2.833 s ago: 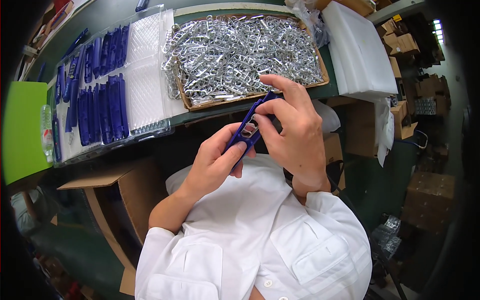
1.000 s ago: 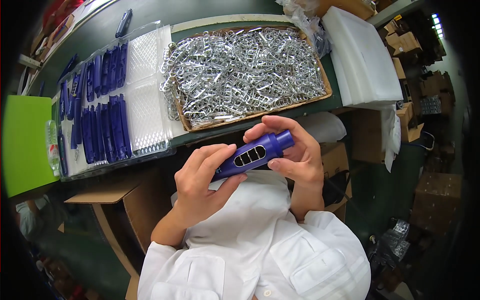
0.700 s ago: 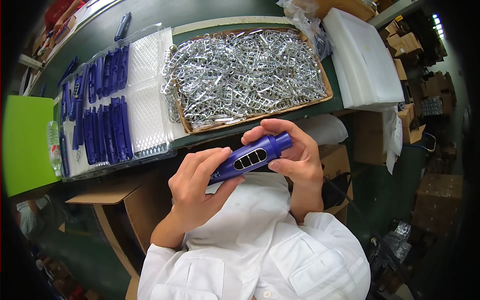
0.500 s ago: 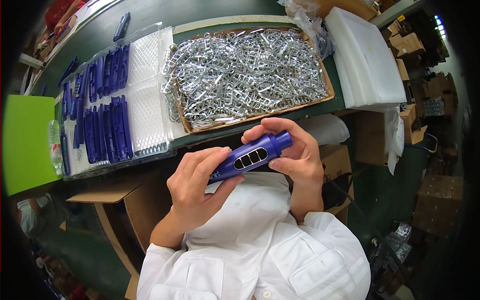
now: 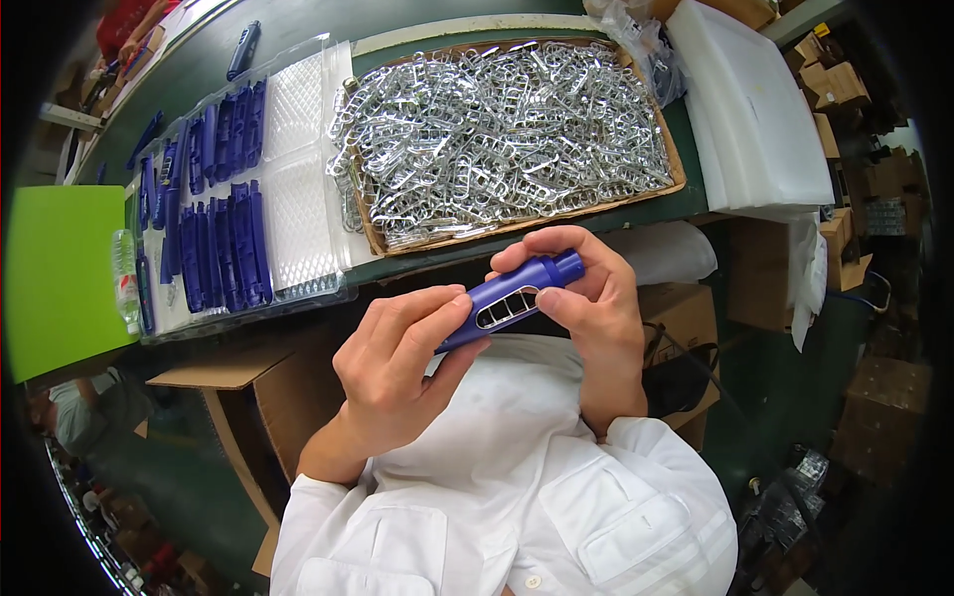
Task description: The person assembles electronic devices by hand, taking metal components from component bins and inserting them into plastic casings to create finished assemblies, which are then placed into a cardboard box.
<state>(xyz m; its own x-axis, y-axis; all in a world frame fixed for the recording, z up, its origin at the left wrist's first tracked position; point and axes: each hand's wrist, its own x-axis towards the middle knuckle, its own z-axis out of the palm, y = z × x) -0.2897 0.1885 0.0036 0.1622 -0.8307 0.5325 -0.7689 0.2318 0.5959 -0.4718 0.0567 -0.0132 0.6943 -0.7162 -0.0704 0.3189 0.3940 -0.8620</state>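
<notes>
Left-hand [image 5: 393,363] fingers: holding the lower end of blue tube [image 5: 505,285] | right-hand [image 5: 596,308] fingers: gripping its narrower end, thumb at the silver window frame [image 5: 507,309] | tube: tilted, before white shirt [image 5: 497,397] | beyond: cardboard box [image 5: 680,177] of metal clips [image 5: 507,139]; leftward, blue half-shells [image 5: 238,243].

The tube [image 5: 490,294] is deep blue, its black window [image 5: 506,310] edged and barred in silver. At left, blue shells [image 5: 242,238] line a clear tray [image 5: 298,214] with a diamond pattern beside a lime-green board [image 5: 65,268]. Silver clips [image 5: 517,129] fill a brown box [image 5: 679,173] on the far, dark-green table [image 5: 308,22]; the near shirt [image 5: 477,447] is plain white.
</notes>
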